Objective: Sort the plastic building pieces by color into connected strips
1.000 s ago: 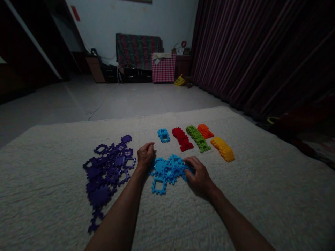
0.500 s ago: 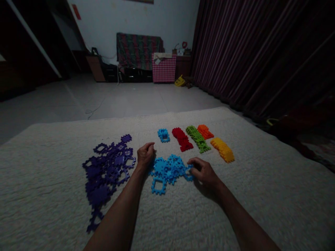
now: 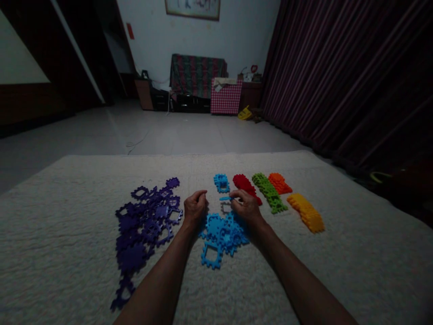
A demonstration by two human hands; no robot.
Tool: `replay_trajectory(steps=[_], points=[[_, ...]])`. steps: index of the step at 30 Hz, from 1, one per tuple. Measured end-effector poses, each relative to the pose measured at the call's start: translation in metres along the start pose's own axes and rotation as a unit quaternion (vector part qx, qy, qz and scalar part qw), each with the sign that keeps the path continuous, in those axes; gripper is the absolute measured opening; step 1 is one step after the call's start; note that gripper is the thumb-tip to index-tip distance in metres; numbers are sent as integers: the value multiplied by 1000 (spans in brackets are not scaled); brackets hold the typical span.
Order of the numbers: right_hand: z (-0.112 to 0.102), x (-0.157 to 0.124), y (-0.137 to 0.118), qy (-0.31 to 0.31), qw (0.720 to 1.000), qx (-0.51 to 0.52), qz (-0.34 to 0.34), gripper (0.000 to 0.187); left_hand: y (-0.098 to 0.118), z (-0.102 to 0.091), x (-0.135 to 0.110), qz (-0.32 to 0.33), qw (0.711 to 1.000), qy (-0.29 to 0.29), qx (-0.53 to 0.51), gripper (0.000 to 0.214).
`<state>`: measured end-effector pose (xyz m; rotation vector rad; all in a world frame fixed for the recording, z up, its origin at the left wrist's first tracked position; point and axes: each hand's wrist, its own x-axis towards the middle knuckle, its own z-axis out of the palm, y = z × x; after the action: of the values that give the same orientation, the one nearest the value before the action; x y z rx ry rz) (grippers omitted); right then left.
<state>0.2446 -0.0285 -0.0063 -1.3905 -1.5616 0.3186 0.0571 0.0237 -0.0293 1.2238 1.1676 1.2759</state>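
On the left of the pale, wrinkled cover (image 3: 67, 225) spread dark purple pieces (image 3: 133, 257), flat and toothed, some with open middles. Beside them, the left hand (image 3: 195, 208) is loosely curled; whether it holds something, I cannot tell. Between a near blue heap (image 3: 216, 228) and a far blue stack (image 3: 218, 180), one thin blue piece (image 3: 225, 198) is above the cover, its edge pinched by the right hand (image 3: 245, 205). It looks like light, stiff plastic; the toothed rim should give good hold. Farther right lie overlapping red (image 3: 244, 183), green (image 3: 269, 192), orange (image 3: 279, 183) and yellow pieces (image 3: 306, 212).
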Motion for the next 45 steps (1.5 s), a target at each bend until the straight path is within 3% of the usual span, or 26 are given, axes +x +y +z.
replay_trajectory(steps=[5, 9, 16, 19, 23, 30, 36, 39, 45], points=[[9, 3, 14, -16, 999, -8, -51, 20, 4, 0, -1, 2, 1000, 6, 10, 38], [8, 2, 19, -29, 998, -20, -51, 23, 5, 0, -2, 2, 1000, 5, 8, 39], [-1, 6, 24, -123, 990, -69, -30, 43, 1, 2, -1, -6, 1000, 1, -10, 40], [-4, 6, 19, -128, 989, -79, -17, 45, 1, 1, -1, 2, 1000, 2, 0, 39], [1, 2, 4, -98, 982, -160, 26, 31, 1, 1, -1, 7, 1000, 3, 11, 39], [16, 2, -23, -135, 941, -296, 90, 54, -5, 1, 2, 9, 1000, -5, 19, 39], [23, 11, -23, -161, 928, -317, 113, 55, -4, 1, 3, 29, 999, -3, 42, 37], [27, 18, -20, -126, 942, -297, 96, 52, -2, 0, 2, 40, 997, -1, 59, 37], [41, 34, -9, 30, 963, -267, 32, 50, -2, -1, 3, 48, 997, -6, 65, 36]])
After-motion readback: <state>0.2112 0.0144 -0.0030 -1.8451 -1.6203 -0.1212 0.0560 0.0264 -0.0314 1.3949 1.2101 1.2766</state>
